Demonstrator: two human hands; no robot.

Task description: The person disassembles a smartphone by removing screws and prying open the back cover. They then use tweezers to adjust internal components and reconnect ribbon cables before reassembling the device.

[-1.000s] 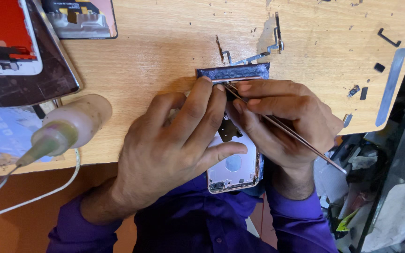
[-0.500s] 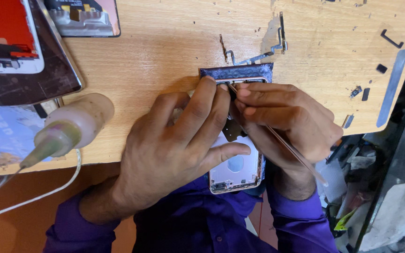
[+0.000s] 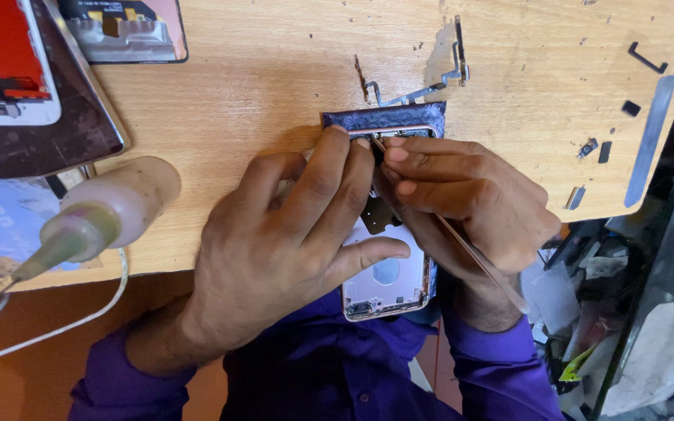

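Note:
An opened phone rear housing, pale inside with a pinkish rim, lies over the front edge of the wooden bench, its far end on a dark blue pad. My left hand lies across the housing, fingers pressing its far end and thumb clamped over its middle. My right hand grips thin metal tweezers, whose tips sit at the housing's top edge beside my left fingertips. Both hands hide most of the housing's inside.
A soft plastic squeeze bottle with a greenish nozzle lies at the left. Phone screen parts sit at the back left. Small brackets, a metal strip and tiny black parts lie scattered right. A white cable hangs below.
My right hand has curled in closer to the housing's top edge, bringing the tweezers steeper. The view has shifted slightly; my left hand keeps its hold.

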